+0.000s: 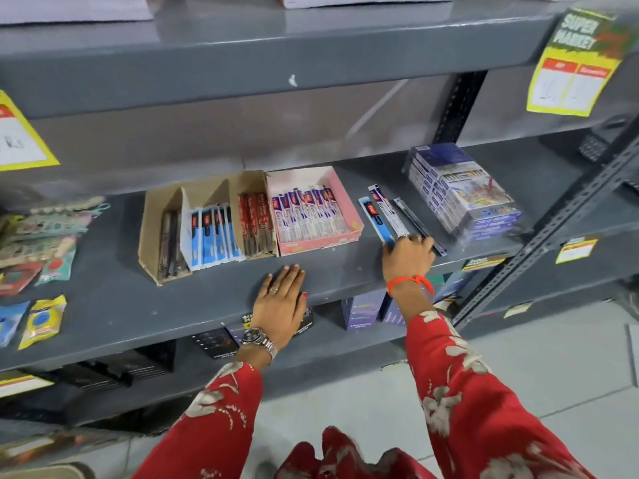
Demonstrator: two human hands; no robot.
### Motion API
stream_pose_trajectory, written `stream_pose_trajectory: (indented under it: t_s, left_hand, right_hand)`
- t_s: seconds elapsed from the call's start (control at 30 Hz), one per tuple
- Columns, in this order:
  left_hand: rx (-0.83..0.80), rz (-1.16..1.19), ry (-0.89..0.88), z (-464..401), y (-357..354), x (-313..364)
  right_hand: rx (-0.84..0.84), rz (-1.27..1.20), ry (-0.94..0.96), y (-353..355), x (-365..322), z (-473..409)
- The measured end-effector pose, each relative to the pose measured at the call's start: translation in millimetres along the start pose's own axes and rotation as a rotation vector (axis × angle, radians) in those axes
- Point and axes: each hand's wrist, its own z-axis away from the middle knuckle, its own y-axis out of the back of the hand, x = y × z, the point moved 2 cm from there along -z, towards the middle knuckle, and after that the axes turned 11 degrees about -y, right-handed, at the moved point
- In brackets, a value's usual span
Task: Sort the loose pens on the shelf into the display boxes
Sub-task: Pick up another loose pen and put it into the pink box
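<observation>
On the grey shelf [214,305] stand a brown cardboard display box [152,229] with dark, blue and red pen packs, and a pink display box [349,210] of white-and-blue pen packs. To the right of the pink box lie three loose pens: a blue pack [375,217], a white pack [387,209] and a dark grey one [411,216]. My right hand [408,259] rests over the near ends of these loose pens, fingers curled onto them. My left hand [281,304] lies flat and empty on the shelf's front edge, below the pink box.
A stack of shrink-wrapped blue boxes [463,198] sits right of the loose pens. Packets of small stationery [41,243] hang or lie at the far left. Yellow price tags [575,63] hang from the shelf above. Boxes [361,311] fill the lower shelf.
</observation>
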Motion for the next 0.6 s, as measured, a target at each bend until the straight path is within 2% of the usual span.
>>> stream_pose_trajectory:
  t_s: [0.1,0.27,0.4,0.47,0.53,0.6]
  left_hand:
    - [-0.007,0.018,0.014,-0.5,1.1,-0.2]
    - [-0.007,0.057,0.041,-2.4,1.6,0.0]
    - [0.051,0.094,0.129,-10.4,18.4,6.1]
    - [0.186,0.258,0.219,-17.9,34.1,5.8]
    - [0.345,0.586,0.332,-28.8,50.8,2.0]
    - [0.407,0.836,0.379,-41.2,62.7,-1.3]
  right_hand:
    - [-0.035,-0.084,-0.057,2.4,-0.3,-3.4]
    - [-0.191,-0.493,-0.206,6.9,3.3,-6.7]
    - [-0.209,-0.801,-0.261,19.7,-4.8,2.1]
    - [-0.268,-0.903,-0.248,27.9,-15.8,13.2]
    - [-0.374,-1.032,-0.234,33.6,-27.6,32.5]
    - [-0.514,-1.169,-0.216,33.6,-37.5,57.5]
